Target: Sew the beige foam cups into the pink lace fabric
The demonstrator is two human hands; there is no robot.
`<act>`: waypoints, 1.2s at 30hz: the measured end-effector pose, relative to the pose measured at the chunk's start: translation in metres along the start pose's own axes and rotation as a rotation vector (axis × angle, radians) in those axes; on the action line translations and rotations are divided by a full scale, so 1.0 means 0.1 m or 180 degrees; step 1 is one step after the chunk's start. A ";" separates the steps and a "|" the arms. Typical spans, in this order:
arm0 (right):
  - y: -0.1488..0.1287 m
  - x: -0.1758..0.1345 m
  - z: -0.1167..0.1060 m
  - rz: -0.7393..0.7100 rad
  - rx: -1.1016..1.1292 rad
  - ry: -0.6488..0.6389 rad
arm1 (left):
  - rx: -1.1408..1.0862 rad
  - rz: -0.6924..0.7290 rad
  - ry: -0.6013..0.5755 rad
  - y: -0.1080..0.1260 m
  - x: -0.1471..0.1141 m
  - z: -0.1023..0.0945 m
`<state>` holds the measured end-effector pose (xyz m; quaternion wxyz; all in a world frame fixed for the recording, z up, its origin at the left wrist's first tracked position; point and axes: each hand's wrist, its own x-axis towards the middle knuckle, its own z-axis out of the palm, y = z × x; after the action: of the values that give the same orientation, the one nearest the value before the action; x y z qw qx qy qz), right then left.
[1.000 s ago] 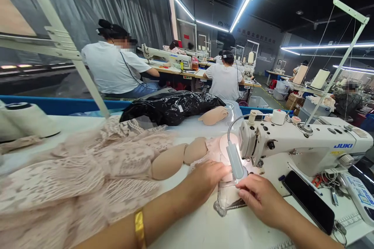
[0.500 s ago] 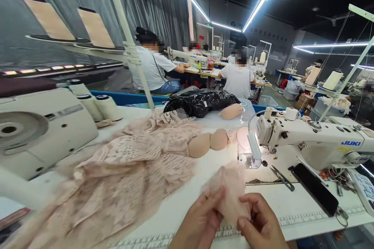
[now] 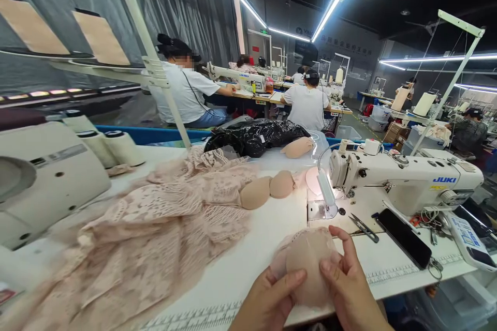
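Observation:
Low in the head view, both hands grip a beige bra cup with sheer pink lace along its far edge. My left hand is closed on its left side, thumb lying across the cup. On the right side, my right hand presses with its thumb, and its index finger stretches up along the edge. Beyond the hands, the sewing machine shines its lamp on the needle plate. To the left lies a heap of pink lace fabric, with beige cups at its right end.
Thread snips, a black phone and keys lie right of the hands. A black plastic bag sits at the back. Thread cones and another machine stand at the left. Co-workers sit beyond.
The sheer lace piece has turned and spread so the beige cup now shows between my hands. My left thumb has come onto it. The whole view has shifted right.

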<state>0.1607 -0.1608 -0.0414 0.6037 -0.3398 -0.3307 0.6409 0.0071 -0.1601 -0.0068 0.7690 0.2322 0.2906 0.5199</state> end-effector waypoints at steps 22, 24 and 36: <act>0.18 0.05 -0.11 -0.0323 -0.0002 0.0344 | -0.0009 0.0168 0.0407 0.03 0.17 0.10; 0.19 0.05 -0.12 -0.0324 -0.0009 0.0350 | 0.0005 0.0088 0.0273 0.03 0.18 0.11; 0.24 0.05 -0.16 -0.0341 0.0007 0.0295 | 0.0119 -0.0024 0.0332 0.03 0.19 0.23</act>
<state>0.1604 -0.1565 -0.0700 0.6522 -0.3503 -0.3195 0.5915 0.0267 -0.1427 0.0076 0.7503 0.2180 0.3407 0.5229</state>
